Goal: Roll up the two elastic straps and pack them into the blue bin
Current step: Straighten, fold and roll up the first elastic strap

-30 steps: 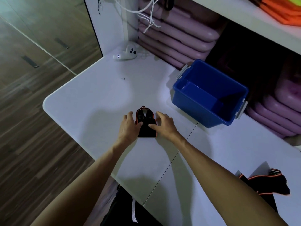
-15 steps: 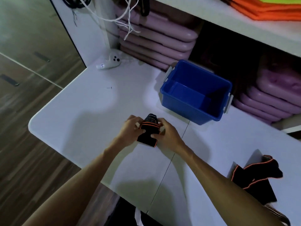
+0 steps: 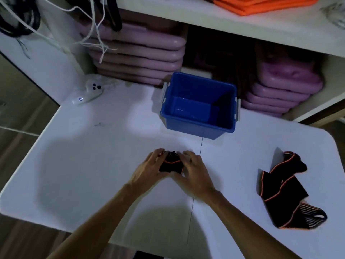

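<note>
Head view, left hand, right hand gripping half-hidden rolled strap

The rolled strap is largely covered by the left hand and the right hand; only its middle band shows, and the tightness of the roll cannot be determined. Fingertips on the far side of the strap are hidden. Both forearms are cut off by the bottom edge. The small object on the white table is too small to identify. The far inner corner of the blue bin lies in shadow. The orange stack is cut off by the top edge.
</note>
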A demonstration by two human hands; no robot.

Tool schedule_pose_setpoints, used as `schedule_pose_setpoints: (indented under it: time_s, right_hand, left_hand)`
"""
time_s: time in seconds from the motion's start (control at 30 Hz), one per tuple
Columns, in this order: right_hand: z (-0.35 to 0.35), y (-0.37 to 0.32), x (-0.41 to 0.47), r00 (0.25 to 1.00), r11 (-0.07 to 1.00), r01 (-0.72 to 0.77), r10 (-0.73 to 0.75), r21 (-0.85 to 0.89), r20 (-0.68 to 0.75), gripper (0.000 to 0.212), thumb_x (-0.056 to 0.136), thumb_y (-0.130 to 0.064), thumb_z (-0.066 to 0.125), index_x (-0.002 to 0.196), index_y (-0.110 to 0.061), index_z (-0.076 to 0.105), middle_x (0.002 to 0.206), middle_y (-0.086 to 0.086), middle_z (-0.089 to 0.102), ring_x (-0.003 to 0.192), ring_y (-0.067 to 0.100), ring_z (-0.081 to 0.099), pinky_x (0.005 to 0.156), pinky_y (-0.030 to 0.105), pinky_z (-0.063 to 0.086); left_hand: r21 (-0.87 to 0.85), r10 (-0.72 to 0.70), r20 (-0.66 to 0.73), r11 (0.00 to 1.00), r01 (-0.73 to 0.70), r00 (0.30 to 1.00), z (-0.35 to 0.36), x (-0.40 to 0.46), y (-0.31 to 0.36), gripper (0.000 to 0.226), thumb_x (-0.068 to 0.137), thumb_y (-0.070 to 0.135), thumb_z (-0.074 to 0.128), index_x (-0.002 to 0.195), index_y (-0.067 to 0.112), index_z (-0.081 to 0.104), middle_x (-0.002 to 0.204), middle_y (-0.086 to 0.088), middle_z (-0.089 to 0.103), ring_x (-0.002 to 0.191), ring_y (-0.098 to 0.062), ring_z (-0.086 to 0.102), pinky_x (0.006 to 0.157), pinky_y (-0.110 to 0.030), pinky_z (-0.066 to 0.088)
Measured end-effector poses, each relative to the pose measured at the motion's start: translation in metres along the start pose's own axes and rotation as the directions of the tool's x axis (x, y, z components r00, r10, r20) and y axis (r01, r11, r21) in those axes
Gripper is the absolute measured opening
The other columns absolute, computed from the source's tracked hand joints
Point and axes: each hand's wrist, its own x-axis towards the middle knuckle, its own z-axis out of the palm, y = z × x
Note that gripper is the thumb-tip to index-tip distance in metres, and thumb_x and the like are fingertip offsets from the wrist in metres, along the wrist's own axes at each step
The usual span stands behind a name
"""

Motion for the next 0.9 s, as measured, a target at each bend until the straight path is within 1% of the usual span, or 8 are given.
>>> schedule_pose_setpoints:
  time_s: [0.07,0.2,0.37,0.47,0.6,0.7,0.8,0.9]
  right_hand:
    - [0.003,-0.003,-0.004,1.000,0.999,0.001,-0.002,-0.046,-0.015,0.074,0.085,-0.054,0.060,0.148,-0.027,0.033,0.141,-0.001,0.038,0.115,0.016,0.041,0.095,0.030,0.045]
    - [0.005,-0.007,0.016,0.989,0.993,-0.116,0.116,-0.001,-0.097,0.070,0.090,-0.040,0.060,0.151,-0.033,0.026,0.128,-0.002,0.039,0.112,0.017,0.038,0.093,0.034,0.047]
    - [0.002,-0.009,0.051,0.975,0.982,-0.191,0.190,0.003,-0.116,0.068,0.094,-0.041,0.056,0.153,-0.031,0.023,0.123,0.003,0.044,0.111,0.021,0.040,0.091,0.034,0.045]
    - [0.000,-0.006,0.062,0.973,0.978,-0.204,0.198,-0.039,-0.120,0.067,0.094,-0.040,0.056,0.152,-0.025,0.026,0.126,0.009,0.048,0.111,0.028,0.044,0.091,0.039,0.046]
    - [0.000,-0.012,0.060,0.958,0.967,-0.254,0.249,-0.014,-0.142,0.067,0.094,-0.041,0.054,0.152,-0.028,0.022,0.129,0.008,0.049,0.115,0.026,0.046,0.092,0.040,0.047]
    - [-0.001,-0.021,0.051,0.944,0.959,-0.274,0.283,0.077,-0.171,0.071,0.093,-0.045,0.055,0.152,-0.034,0.017,0.135,0.004,0.047,0.120,0.021,0.044,0.095,0.036,0.045]
    - [-0.003,-0.027,0.031,0.922,0.936,-0.293,0.330,0.193,-0.200,0.065,0.094,-0.051,0.050,0.150,-0.039,0.019,0.141,-0.004,0.044,0.124,0.014,0.041,0.096,0.029,0.038]
    - [-0.009,-0.018,0.000,0.908,0.933,-0.327,0.354,0.151,-0.223,0.058,0.096,-0.047,0.049,0.148,-0.031,0.030,0.145,-0.002,0.042,0.128,0.018,0.041,0.102,0.035,0.041]
  left_hand:
    - [-0.030,-0.002,-0.028,1.000,0.001,1.000,0.002,0.006,-0.003,0.070,0.080,0.048,0.066,0.134,0.009,0.046,0.136,-0.011,0.046,0.114,-0.030,0.053,0.080,-0.044,0.057]
    - [-0.093,0.006,-0.059,0.996,-0.011,0.998,-0.001,0.030,-0.013,0.069,0.077,0.032,0.076,0.132,0.007,0.043,0.132,-0.013,0.043,0.107,-0.033,0.056,0.081,-0.044,0.056]
    - [-0.141,0.053,-0.037,0.988,-0.058,0.998,-0.017,0.069,-0.023,0.067,0.080,0.012,0.074,0.137,-0.001,0.041,0.134,-0.018,0.040,0.117,-0.030,0.052,0.101,-0.036,0.045]
    - [-0.138,0.069,-0.021,0.988,-0.071,0.997,-0.021,0.078,-0.029,0.067,0.080,0.008,0.072,0.138,-0.001,0.040,0.135,-0.017,0.040,0.118,-0.031,0.051,0.099,-0.045,0.047]
    - [-0.193,0.046,-0.033,0.980,-0.051,0.998,-0.023,0.078,-0.031,0.065,0.081,0.012,0.070,0.138,0.003,0.041,0.136,-0.014,0.040,0.118,-0.030,0.050,0.098,-0.047,0.046]
    - [-0.195,0.012,-0.084,0.980,-0.028,0.996,-0.025,0.071,-0.022,0.067,0.083,0.026,0.070,0.140,0.008,0.038,0.139,-0.011,0.039,0.123,-0.028,0.048,0.102,-0.044,0.044]
    - [-0.112,0.016,-0.173,0.993,-0.036,0.985,-0.026,0.052,-0.008,0.069,0.085,0.036,0.065,0.143,0.010,0.035,0.147,-0.011,0.034,0.133,-0.027,0.038,0.106,-0.035,0.034]
    - [0.018,0.120,-0.209,0.993,-0.119,0.970,-0.019,0.030,0.010,0.060,0.087,0.035,0.060,0.139,0.011,0.044,0.146,-0.012,0.039,0.133,-0.028,0.038,0.107,-0.038,0.034]
